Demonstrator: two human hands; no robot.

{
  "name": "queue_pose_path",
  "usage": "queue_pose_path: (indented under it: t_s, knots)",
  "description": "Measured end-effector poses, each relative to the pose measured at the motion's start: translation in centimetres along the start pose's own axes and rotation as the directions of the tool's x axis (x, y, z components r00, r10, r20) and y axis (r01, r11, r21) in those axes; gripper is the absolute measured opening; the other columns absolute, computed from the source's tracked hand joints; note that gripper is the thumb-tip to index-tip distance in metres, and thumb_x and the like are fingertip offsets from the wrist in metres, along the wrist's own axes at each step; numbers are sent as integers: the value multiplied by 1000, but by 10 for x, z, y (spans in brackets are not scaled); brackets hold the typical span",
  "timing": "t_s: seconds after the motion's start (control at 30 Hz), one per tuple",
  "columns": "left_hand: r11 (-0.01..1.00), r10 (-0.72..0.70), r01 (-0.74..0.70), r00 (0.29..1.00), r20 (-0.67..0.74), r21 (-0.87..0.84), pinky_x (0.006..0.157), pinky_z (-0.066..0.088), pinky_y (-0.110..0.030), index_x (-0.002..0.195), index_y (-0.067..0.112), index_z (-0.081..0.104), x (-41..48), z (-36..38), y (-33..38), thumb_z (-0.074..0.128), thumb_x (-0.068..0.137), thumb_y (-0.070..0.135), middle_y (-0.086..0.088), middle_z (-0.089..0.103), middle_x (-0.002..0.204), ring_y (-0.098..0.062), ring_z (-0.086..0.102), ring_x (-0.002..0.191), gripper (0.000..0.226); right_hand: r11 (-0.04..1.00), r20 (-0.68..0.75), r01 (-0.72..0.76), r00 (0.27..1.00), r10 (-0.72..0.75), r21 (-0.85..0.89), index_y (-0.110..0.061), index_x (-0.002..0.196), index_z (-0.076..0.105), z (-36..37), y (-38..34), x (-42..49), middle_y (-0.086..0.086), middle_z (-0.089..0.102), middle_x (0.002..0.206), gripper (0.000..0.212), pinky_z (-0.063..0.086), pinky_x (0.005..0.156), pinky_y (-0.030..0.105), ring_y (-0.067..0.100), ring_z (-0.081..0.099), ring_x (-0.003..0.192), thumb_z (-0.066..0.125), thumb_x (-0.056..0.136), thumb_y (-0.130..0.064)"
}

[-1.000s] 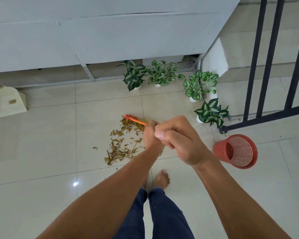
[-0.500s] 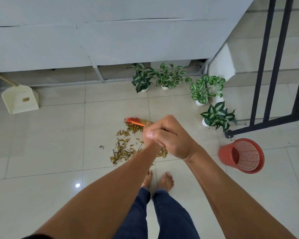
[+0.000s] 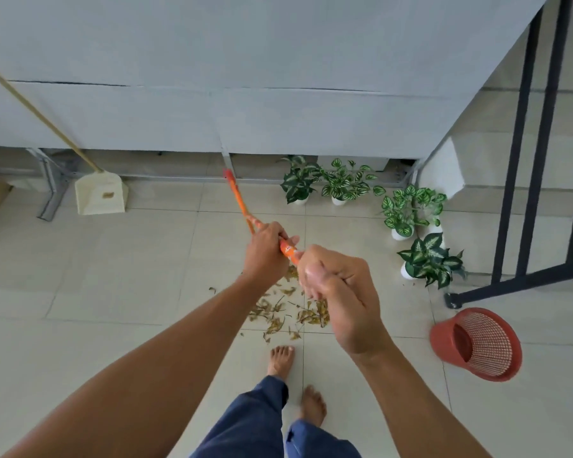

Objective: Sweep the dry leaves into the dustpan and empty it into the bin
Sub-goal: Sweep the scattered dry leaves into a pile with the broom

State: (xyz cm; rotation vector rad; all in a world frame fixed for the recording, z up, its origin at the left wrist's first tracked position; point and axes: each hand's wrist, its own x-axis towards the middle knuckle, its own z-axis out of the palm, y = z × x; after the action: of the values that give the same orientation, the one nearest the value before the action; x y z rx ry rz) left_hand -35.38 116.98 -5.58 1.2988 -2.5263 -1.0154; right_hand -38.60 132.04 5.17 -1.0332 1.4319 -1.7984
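Our left hand [image 3: 264, 250] and right hand [image 3: 343, 294] both grip the orange broom handle [image 3: 242, 206] above the dry leaves [image 3: 288, 314]; dustpan [image 3: 100, 194] far left, red bin [image 3: 444, 342] right.

Pale glossy floor tiles [image 3: 96, 276] meet a grey panelled wall [image 3: 278, 54]; potted plants [image 3: 344, 181] line the wall's foot; right of the wall, white steps [image 3: 477, 166] and black railing [image 3: 526, 280].

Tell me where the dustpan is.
Head view, upper left: the dustpan stands at the foot of the wall, beyond and left of the leaves, with the bin away on the right.
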Motion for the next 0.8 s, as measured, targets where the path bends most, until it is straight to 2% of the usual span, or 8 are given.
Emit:
queue_pose_path:
  t_s: [0.07,0.13,0.2,0.33,0.4,0.47,0.53,0.8]
  knots:
    - [991,12,-11,1000,-8,131,73,42,-29,99,10,62,-9,-7,-14,60,98,36,2,57,95,-18,55,84,26,1000,-8,-16,1000,16,3,-9,60,48,-6,0,-17,25,56,66,33,45,70,47,43,51,67,43,91,-18]
    - [962,-2,-5,1000,25,274,72,38,-28,99,10,60,-25,-10,-31,59,97,25,-3,61,100,-23,59,89,15,994,-2,-109,994,109,-2,-9,75,64,-11,3,-28,15,72,91,29,50,89,32,30,67,94,44,94,-17]
    - [926,-52,26,997,58,377,73,38,-30,103,9,60,-36,-14,-49,55,94,12,-8,63,107,-29,63,99,10,961,18,-266,963,268,-74,-9,108,72,-12,7,-35,4,72,118,31,50,98,27,15,64,116,44,95,-13]
    - [845,-199,85,967,162,527,82,49,-37,112,8,60,-63,-12,-92,56,92,8,-11,63,116,-33,65,110,21,720,77,-602,746,661,-346,-14,145,49,-1,17,-31,5,53,144,46,63,80,39,16,70,100,38,101,-8]
    - [809,-264,104,943,200,578,87,52,-39,116,8,60,-74,-6,-113,58,93,10,-11,64,119,-33,66,113,24,554,85,-688,589,804,-469,-7,139,53,14,22,-25,13,59,130,43,64,66,41,22,75,81,36,100,-8]
    - [791,-329,139,918,222,596,88,53,-39,118,8,61,-84,2,-135,58,93,11,-11,64,120,-33,66,114,25,426,73,-608,517,853,-670,-1,110,63,34,32,-22,16,67,95,29,61,57,37,26,72,66,40,96,-8]
    - [781,-370,160,897,241,603,89,53,-39,119,7,60,-90,10,-156,58,94,10,-12,63,122,-33,65,116,25,312,15,-483,523,852,-818,-3,90,64,53,51,-25,8,62,73,20,47,49,29,21,57,53,46,94,-9]
    - [866,-328,145,887,325,479,86,55,-41,118,9,59,-104,58,-162,58,96,9,-10,61,123,-32,66,113,22,88,-200,-385,646,736,-919,-14,82,56,69,84,-73,-2,50,67,11,30,44,25,22,55,67,57,93,-15]
